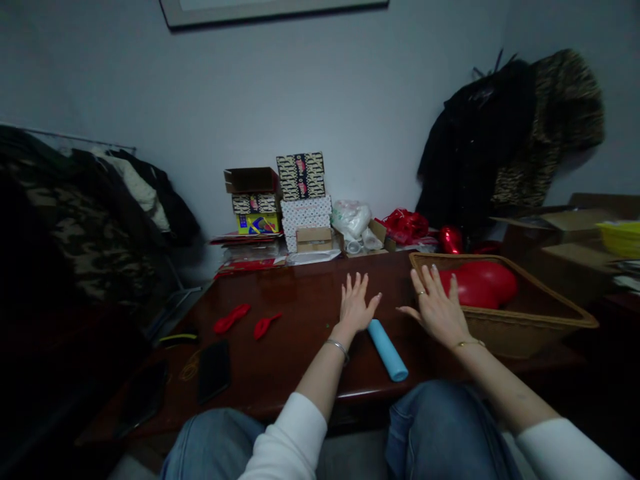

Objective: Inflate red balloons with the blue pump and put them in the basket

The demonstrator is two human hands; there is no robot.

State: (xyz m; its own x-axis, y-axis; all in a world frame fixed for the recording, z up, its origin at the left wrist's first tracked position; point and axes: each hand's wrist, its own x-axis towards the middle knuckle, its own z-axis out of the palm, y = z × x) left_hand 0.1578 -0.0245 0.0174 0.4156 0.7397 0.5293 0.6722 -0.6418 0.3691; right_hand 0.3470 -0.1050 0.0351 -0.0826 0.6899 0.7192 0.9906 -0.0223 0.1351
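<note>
My left hand [356,303] hovers over the dark wooden table [300,347] with its fingers spread and nothing in it. My right hand [436,303] is also spread and empty, just left of a wicker basket [540,327] that holds an inflated red balloon [480,283]. A light blue cylinder [387,349] lies on the table between the two hands, near the front edge. Two flat red uninflated balloons [231,318] [266,325] lie to the left.
Stacked boxes [303,200], a plastic bag [350,219] and red wrapping [406,225] line the wall. A black phone [214,370] lies at front left. Coats hang at right [505,140] and clothes at left [85,227]. Cardboard boxes [575,240] stand at right.
</note>
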